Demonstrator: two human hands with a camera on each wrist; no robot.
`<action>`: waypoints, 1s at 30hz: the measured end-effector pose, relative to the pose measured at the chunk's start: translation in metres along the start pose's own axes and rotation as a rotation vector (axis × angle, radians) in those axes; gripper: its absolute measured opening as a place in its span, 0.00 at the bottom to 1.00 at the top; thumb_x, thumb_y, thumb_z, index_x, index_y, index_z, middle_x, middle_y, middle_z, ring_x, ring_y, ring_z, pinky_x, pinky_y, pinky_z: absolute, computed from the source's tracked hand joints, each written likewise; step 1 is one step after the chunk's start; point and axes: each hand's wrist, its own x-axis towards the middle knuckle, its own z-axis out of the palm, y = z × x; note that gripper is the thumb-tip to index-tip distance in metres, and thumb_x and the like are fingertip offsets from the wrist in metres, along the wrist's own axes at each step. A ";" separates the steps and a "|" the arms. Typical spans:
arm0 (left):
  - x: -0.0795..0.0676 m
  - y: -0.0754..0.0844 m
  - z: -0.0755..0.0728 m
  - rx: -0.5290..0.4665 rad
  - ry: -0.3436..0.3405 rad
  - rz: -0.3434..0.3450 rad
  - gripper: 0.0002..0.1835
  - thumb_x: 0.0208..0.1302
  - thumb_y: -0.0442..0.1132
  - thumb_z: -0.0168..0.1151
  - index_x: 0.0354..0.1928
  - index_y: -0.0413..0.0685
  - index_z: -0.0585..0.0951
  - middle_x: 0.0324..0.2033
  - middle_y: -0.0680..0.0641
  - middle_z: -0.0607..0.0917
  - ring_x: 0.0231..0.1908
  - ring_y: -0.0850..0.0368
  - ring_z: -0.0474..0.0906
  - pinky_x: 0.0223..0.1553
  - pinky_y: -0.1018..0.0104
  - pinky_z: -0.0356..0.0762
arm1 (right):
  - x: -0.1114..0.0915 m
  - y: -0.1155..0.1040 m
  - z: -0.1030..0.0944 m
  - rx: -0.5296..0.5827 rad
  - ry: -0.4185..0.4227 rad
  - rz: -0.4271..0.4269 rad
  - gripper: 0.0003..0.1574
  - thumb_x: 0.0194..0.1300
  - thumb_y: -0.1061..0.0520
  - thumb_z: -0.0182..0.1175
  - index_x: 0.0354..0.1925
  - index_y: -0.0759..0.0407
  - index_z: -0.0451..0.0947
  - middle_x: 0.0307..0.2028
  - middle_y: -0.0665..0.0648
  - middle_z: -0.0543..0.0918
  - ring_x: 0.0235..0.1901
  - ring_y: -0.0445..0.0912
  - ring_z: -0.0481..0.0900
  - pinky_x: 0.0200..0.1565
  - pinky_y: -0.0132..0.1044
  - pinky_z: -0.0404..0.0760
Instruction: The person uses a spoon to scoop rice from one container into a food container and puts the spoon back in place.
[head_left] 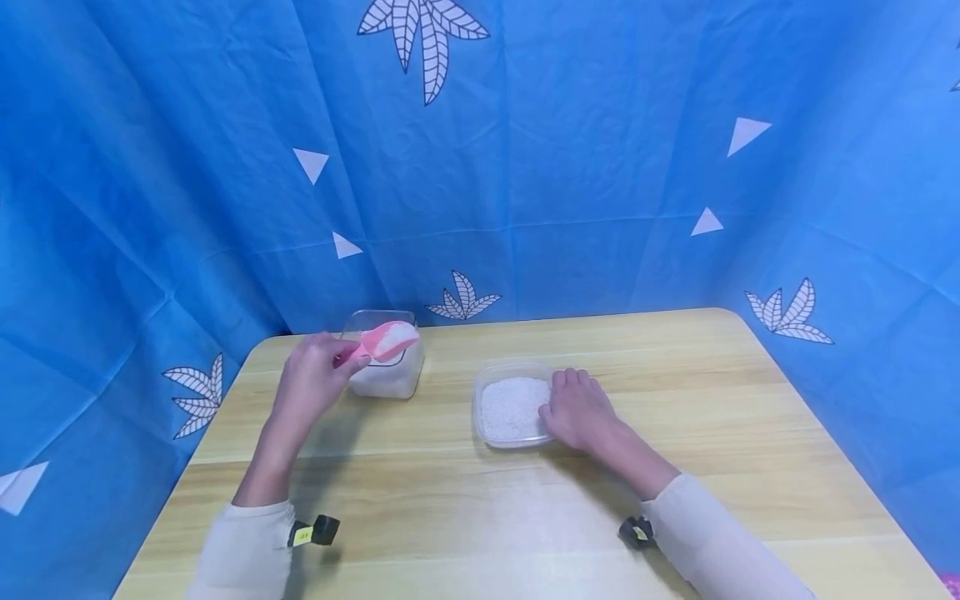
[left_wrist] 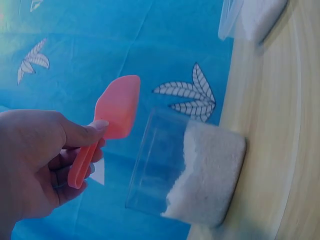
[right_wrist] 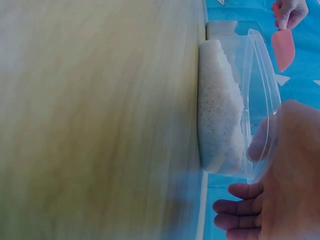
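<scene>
My left hand (head_left: pixel 311 379) grips the handle of a pink scoop (head_left: pixel 382 340), thumb along its top. White grains lie in the scoop's bowl, which is held above a tall clear square container (head_left: pixel 386 385) at the back left. In the left wrist view, that container (left_wrist: pixel 207 175) is partly filled with white, rice-like grains, their surface sloping. My right hand (head_left: pixel 581 410) holds the right side of a lower clear tub (head_left: pixel 516 443). The right wrist view shows the thumb over the tub's rim (right_wrist: pixel 255 65) and the other fingers outside; white grains (right_wrist: pixel 217 115) fill much of it.
Both containers stand on a light wooden table (head_left: pixel 675 375), the tall one near its back left corner. A blue curtain (head_left: pixel 570 150) with leaf and triangle prints hangs behind and along the sides. Pale sleeves (head_left: pixel 247 550) cover both forearms, with a small dark device at each wrist.
</scene>
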 end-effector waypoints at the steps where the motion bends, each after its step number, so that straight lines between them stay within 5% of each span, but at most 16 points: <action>1: -0.001 0.003 0.001 0.001 0.000 0.005 0.21 0.60 0.45 0.70 0.52 0.42 0.85 0.38 0.43 0.84 0.39 0.50 0.75 0.35 0.60 0.78 | 0.000 0.000 0.000 -0.002 -0.001 -0.001 0.33 0.68 0.45 0.43 0.56 0.72 0.67 0.44 0.64 0.73 0.46 0.56 0.70 0.52 0.50 0.72; 13: -0.011 0.032 0.009 -0.005 -0.009 0.078 0.20 0.57 0.44 0.73 0.50 0.44 0.86 0.33 0.46 0.83 0.36 0.53 0.73 0.32 0.66 0.72 | 0.000 0.000 0.001 0.001 0.009 -0.002 0.32 0.68 0.46 0.43 0.55 0.72 0.67 0.44 0.64 0.73 0.46 0.56 0.70 0.52 0.50 0.73; 30: -0.023 0.055 0.041 0.066 -0.060 0.241 0.17 0.51 0.47 0.76 0.43 0.49 0.89 0.28 0.50 0.83 0.33 0.55 0.72 0.31 0.67 0.69 | 0.002 0.001 0.005 0.005 0.016 0.003 0.31 0.68 0.46 0.42 0.55 0.71 0.67 0.45 0.65 0.73 0.48 0.58 0.71 0.55 0.52 0.72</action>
